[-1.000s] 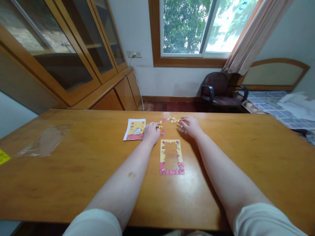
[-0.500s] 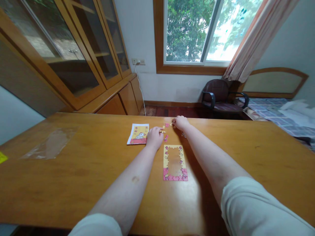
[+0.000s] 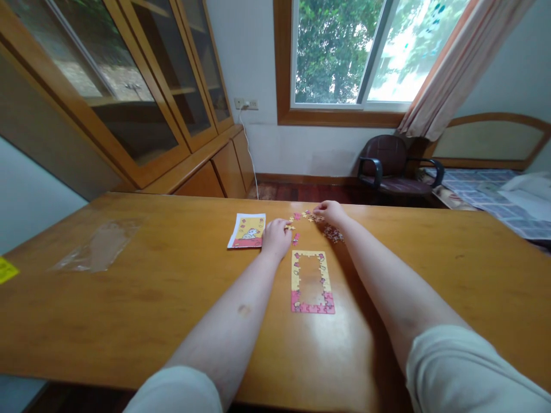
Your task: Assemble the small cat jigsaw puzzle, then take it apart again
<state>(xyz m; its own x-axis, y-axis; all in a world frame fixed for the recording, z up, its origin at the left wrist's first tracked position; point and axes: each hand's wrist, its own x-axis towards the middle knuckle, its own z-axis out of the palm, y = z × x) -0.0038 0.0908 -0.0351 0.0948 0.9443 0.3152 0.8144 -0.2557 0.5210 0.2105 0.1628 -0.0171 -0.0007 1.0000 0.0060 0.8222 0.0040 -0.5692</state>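
Note:
My left hand rests beside the picture sheet, its fingers closed at a small yellow puzzle piece. Farther right, my right hand reaches to the loose pieces near the far table edge, fingertips pinched together; what they grip is too small to make out. Below its wrist lies a pile of puzzle pieces. Scattered pink and yellow pieces lie between the hands. Nearer me is a joined puzzle border, yellow above and pink below, with bare table inside it.
A clear plastic bag lies on the left of the wooden table, and a yellow item shows at the left edge. Beyond the table stand a glass-door cabinet, an office chair and a bed.
My right hand has shifted slightly right, and more of the piece pile shows beneath its wrist. My left hand stays by the yellow piece. The whole view has moved a little.

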